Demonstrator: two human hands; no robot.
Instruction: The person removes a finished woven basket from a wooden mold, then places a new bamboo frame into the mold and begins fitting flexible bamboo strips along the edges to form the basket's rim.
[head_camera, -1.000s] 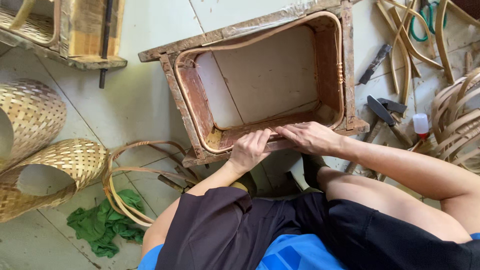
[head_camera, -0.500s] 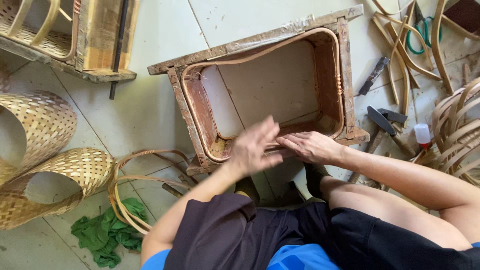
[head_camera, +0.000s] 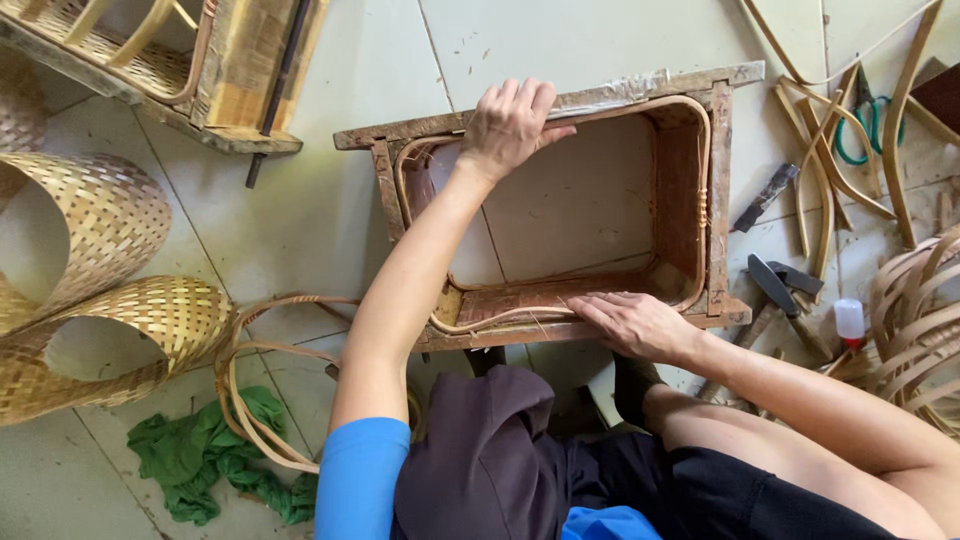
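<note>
A rectangular wooden frame (head_camera: 720, 170) lies flat on the tiled floor in front of me, with a bent rattan hoop (head_camera: 702, 200) fitted along its inner walls. My left hand (head_camera: 510, 125) reaches across and grips the frame's far rail, fingers curled over the edge and the rattan there. My right hand (head_camera: 630, 322) presses flat on the near rail, fingers spread over the rattan where it bows inward.
Woven bamboo sheets (head_camera: 90, 270) curl at the left. Rattan rings (head_camera: 250, 390) and a green cloth (head_camera: 200, 460) lie near my knee. Another wooden frame (head_camera: 210, 70) sits top left. Hand tools (head_camera: 780, 280), a small bottle (head_camera: 850, 320) and rattan strips (head_camera: 900, 300) lie at the right.
My left hand has left the near rail and reached across to the far rail of the frame. My right hand stays on the near rail. The camera has moved closer.
</note>
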